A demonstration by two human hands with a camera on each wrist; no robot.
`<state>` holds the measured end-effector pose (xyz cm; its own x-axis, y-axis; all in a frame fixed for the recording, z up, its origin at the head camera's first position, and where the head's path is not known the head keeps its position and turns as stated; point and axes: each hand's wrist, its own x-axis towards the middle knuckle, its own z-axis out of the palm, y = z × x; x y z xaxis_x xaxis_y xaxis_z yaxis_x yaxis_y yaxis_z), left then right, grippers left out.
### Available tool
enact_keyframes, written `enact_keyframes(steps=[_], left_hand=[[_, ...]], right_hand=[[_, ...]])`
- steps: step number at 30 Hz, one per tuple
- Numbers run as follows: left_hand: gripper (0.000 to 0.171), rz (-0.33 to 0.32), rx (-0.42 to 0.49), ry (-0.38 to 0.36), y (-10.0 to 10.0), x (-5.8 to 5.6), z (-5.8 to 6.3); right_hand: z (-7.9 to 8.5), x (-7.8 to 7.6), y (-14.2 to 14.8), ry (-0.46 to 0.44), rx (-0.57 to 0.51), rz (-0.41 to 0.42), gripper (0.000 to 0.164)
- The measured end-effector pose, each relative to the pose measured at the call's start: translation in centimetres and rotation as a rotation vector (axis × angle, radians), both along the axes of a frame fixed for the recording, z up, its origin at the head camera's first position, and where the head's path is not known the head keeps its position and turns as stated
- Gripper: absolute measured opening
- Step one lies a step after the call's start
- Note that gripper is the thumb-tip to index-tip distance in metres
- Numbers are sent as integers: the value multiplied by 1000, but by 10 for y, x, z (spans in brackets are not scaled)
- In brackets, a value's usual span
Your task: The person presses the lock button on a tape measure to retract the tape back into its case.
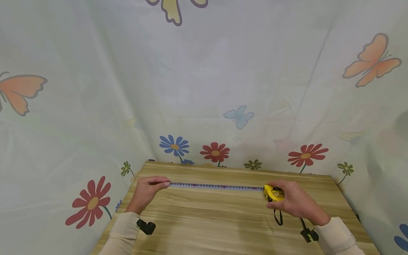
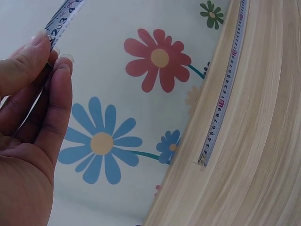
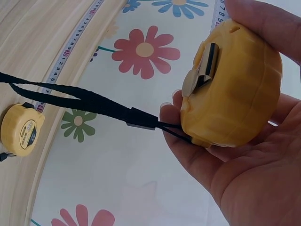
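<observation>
Tape measure stretches from pinching left hand to gripping right hand

On the flat blade lying on the table, the left wrist view showed black digits running 2 to 9, a red-marked 10, then 1, 2, 3 and onward. Off the table, the raised blade read 2, 3, 4 near its end, and 7, 8, 9 in the right wrist view. An oval label on the yellow case on the table bore print too small to read.
</observation>
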<state>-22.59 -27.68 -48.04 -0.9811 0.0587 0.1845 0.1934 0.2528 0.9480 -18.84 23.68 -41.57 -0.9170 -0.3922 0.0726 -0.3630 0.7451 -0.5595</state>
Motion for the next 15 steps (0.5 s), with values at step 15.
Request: enact_keyframes(steps=[15], left_hand=[[26, -7, 15, 5, 1, 1, 1]], right_hand=[[0, 0, -2, 5, -14, 18, 63]])
